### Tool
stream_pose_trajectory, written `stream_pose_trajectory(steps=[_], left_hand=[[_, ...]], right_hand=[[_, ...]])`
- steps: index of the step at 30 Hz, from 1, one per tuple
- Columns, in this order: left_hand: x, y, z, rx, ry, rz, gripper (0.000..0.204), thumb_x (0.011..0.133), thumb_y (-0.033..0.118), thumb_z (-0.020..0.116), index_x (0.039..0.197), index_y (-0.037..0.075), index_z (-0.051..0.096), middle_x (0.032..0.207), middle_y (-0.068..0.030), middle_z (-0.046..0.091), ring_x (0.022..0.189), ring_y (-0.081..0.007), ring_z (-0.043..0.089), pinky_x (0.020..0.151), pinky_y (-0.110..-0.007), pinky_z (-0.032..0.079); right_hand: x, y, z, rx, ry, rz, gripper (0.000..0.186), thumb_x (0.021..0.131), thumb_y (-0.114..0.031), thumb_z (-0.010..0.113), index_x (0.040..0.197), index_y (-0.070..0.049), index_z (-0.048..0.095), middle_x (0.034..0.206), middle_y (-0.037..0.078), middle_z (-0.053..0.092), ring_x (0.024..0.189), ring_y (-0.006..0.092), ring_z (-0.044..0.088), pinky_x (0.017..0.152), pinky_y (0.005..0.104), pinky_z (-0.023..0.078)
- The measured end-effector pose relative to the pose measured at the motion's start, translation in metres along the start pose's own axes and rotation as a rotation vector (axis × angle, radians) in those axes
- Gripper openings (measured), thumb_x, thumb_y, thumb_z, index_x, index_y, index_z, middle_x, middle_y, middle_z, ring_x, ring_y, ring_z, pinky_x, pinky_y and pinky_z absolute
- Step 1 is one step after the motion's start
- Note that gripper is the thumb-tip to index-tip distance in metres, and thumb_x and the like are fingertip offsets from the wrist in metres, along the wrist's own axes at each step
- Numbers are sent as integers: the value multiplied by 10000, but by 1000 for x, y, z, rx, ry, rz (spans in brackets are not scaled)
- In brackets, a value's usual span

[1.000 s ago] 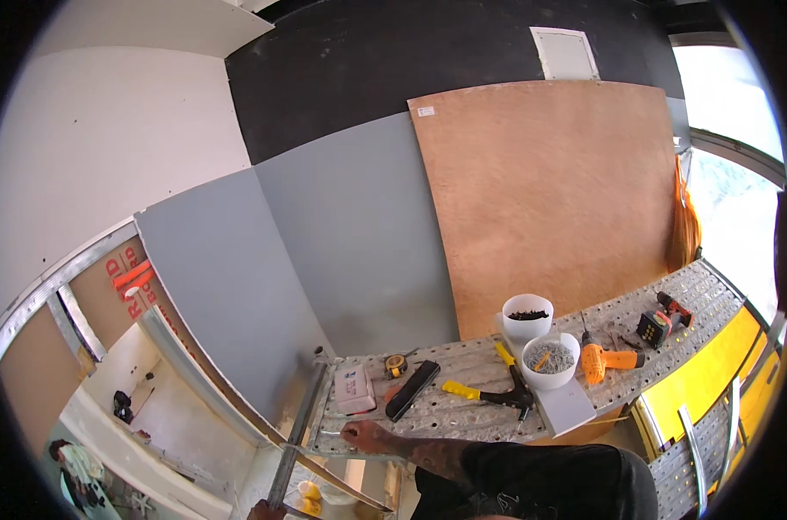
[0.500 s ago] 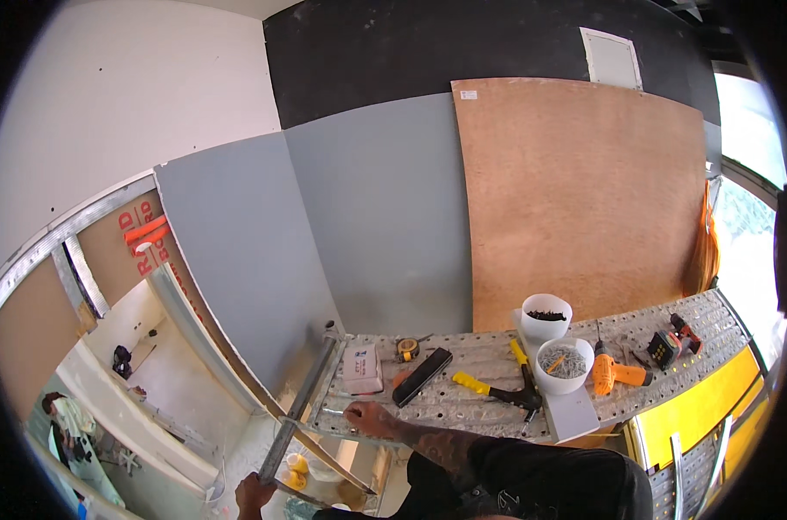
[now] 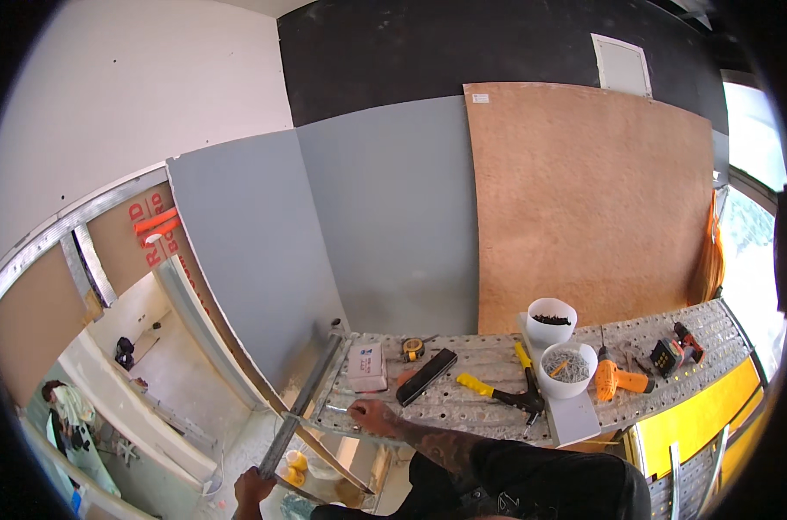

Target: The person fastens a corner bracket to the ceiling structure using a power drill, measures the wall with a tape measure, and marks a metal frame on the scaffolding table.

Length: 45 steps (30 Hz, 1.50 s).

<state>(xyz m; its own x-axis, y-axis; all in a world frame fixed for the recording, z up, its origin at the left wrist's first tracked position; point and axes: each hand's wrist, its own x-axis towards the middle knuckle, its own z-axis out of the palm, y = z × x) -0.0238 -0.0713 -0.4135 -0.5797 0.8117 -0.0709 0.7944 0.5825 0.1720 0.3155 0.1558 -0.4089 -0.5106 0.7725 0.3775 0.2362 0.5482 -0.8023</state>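
Note:
At the lower left, my left hand [image 3: 253, 488] is wrapped round the lower end of a grey metal rail [image 3: 305, 390], which runs slantwise up to the end of the platform. My right hand [image 3: 376, 418] rests at the near left edge of the metal scaffold platform [image 3: 463, 416], with its fingers closed. A thin pale sliver [image 3: 335, 409] shows beside the fingertips; whether they hold it is unclear. Closest beyond this hand are a small white and pink box [image 3: 367, 367], a black oblong tool [image 3: 426, 378] and a yellow tape measure [image 3: 413, 349].
A yellow-handled black tool [image 3: 506, 395], a white tub of screws [image 3: 568, 364], a tub of dark screws [image 3: 552, 322], an orange drill [image 3: 623, 380] and a red-black cordless tool [image 3: 675, 354] stand rightward. Plywood [image 3: 592, 199] leans behind. Left of the rail, the floor [image 3: 172, 390] lies far below.
The whole view has shifted a little, so the platform and walls sit slightly further right. Both hands keep nearly the same places and grips.

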Motion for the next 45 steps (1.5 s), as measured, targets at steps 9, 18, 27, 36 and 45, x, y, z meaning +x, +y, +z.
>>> stream_pose_trajectory(steps=[9, 18, 27, 36, 45], left_hand=[[-15, 5, -8, 1, -93, -85, 602, 744, 567, 659, 1119, 96, 660, 1128, -181, 682, 1077, -355, 643, 922, -458, 506], [8, 2, -10, -22, -109, -81, 543, 735, 456, 678, 1151, 110, 631, 1113, -176, 685, 1041, -356, 657, 893, -479, 519], [-10, 5, -19, -40, -91, -45, 496, 740, 435, 684, 1091, 88, 633, 1016, -182, 699, 954, -356, 674, 846, -470, 527], [6, 5, 5, 60, 23, 52, 513, 781, 502, 661, 1018, 49, 629, 994, -226, 687, 961, -415, 655, 831, -517, 516], [12, 8, 14, -38, 8, 118, 492, 760, 396, 718, 1012, -16, 625, 945, -265, 676, 893, -458, 649, 782, -528, 496]], right_hand=[[-11, 0, 5, 46, 29, 63, 324, 935, -324, 587, 1022, -26, 678, 858, 151, 693, 770, 216, 670, 716, 369, 525], [7, -8, 4, 82, 59, 92, 270, 944, -242, 580, 968, 9, 679, 704, 35, 618, 616, 88, 562, 564, 279, 463], [4, 0, 9, 218, -27, 172, 241, 943, -217, 619, 978, 11, 688, 717, 23, 622, 648, 63, 546, 586, 253, 456], [0, 9, -1, 34, 46, 31, 247, 938, -247, 598, 997, -20, 677, 782, 129, 656, 680, 167, 609, 634, 345, 500], [-66, -37, -77, 67, 39, 59, 240, 875, -240, 645, 961, -17, 673, 840, 159, 685, 768, 301, 688, 691, 382, 538]])
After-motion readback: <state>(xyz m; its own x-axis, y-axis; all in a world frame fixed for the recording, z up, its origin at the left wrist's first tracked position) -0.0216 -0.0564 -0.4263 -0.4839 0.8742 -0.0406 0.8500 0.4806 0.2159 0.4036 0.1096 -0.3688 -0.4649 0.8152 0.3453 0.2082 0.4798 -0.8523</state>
